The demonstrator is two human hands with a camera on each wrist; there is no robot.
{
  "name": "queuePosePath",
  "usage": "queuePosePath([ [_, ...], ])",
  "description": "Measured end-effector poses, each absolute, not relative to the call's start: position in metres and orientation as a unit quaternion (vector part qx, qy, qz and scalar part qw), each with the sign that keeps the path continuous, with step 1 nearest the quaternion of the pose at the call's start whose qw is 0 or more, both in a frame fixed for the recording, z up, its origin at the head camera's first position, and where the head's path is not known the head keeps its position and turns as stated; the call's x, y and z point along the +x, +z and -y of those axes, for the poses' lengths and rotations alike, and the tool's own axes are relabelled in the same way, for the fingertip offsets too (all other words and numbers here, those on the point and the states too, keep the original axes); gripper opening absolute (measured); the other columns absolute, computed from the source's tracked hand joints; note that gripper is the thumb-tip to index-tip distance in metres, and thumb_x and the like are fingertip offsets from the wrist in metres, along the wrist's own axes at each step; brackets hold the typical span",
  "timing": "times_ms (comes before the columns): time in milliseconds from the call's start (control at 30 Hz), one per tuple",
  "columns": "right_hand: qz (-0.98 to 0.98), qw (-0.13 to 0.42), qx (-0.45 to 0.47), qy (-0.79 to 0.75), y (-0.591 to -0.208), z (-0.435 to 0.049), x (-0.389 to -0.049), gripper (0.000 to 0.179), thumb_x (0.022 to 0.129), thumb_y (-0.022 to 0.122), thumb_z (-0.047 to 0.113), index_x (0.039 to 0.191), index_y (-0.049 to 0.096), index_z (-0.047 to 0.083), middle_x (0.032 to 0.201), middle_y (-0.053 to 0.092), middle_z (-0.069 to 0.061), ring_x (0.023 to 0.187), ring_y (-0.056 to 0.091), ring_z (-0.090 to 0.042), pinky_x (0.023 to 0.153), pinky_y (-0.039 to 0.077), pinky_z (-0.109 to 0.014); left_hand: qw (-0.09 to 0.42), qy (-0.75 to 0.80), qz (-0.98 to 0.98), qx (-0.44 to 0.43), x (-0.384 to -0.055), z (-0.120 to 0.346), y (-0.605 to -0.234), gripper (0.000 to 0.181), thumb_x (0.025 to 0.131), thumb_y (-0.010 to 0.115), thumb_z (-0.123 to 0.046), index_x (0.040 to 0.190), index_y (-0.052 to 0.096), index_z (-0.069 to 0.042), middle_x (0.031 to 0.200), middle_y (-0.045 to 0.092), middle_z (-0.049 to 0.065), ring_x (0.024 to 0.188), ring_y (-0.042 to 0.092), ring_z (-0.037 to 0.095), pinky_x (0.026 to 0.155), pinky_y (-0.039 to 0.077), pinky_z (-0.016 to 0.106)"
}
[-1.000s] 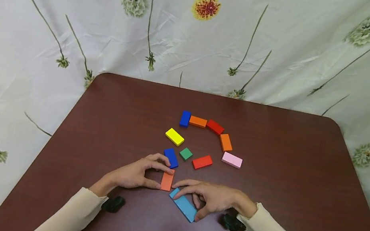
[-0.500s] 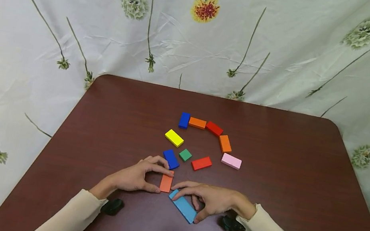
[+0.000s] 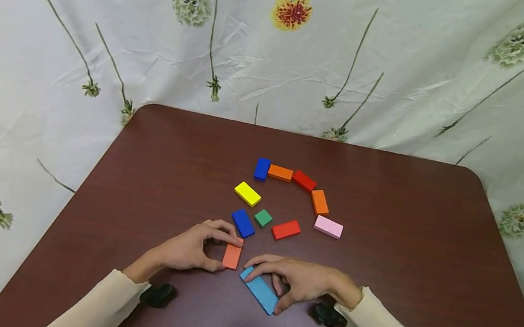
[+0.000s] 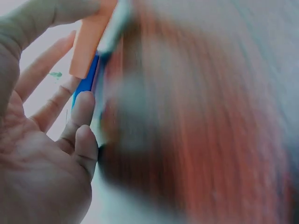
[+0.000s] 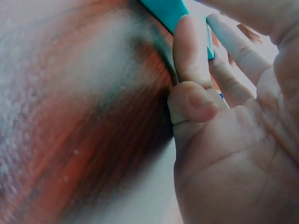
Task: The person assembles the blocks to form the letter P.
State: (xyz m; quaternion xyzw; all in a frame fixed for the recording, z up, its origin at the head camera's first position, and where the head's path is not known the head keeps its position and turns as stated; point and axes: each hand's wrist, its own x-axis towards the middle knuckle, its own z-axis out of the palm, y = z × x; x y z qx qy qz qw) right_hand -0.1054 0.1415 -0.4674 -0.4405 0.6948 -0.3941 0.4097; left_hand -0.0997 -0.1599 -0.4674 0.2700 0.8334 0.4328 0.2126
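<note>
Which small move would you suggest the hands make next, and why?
I would probably have the right hand slide the light blue block slightly toward the coral block: a narrow gap shows between the two, the right hand grips the light blue one, and the left hand holds the coral one.

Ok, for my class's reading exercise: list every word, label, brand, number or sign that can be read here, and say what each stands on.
None: no text can be read in any view.
The salmon block, light blue block and other blocks look plain wherever they show.
The backdrop cloth has printed flowers, no lettering.
The dark wrist devices are too small and dark to tell.
</note>
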Motion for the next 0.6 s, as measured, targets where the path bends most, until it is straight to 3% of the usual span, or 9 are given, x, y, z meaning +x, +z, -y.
queuePosePath([
  [200,-0.697,0.399,-0.448,-0.392,-0.467,-0.143,-0.106,0.07,0.079,0.085,0.008,0.141,0.055,0.022,0.157,0.036,0.002,0.077,0.055,-0.006,0.071,0.05,-0.019,0.215,0.437,-0.834,0.261,-0.094,0.165,-0.462,0.05,0.082,0.08,-0.017,0.13,0.069,-0.024,0.132,0.055,-0.006,0.124,0.043,0.023,0.099,0.042,0.045],
  [433,-0.7,0.391,-0.453,-0.39,-0.467,-0.143,-0.106,0.07,0.079,0.085,0.007,0.141,0.055,0.022,0.157,0.035,0.002,0.076,0.055,-0.005,0.071,0.05,-0.018,0.217,0.436,-0.836,0.255,-0.078,0.176,-0.457,0.049,0.083,0.082,-0.021,0.129,0.069,-0.029,0.133,0.055,-0.007,0.118,0.044,0.02,0.085,0.044,0.032],
  [600,-0.697,0.395,-0.45,-0.395,-0.469,-0.143,-0.106,0.07,0.08,0.085,0.008,0.142,0.055,0.021,0.158,0.034,0.002,0.076,0.055,-0.004,0.071,0.05,-0.018,0.214,0.439,-0.833,0.258,-0.057,0.182,-0.46,0.05,0.083,0.082,-0.021,0.13,0.068,-0.03,0.133,0.054,-0.012,0.122,0.046,0.015,0.098,0.044,0.033],
])
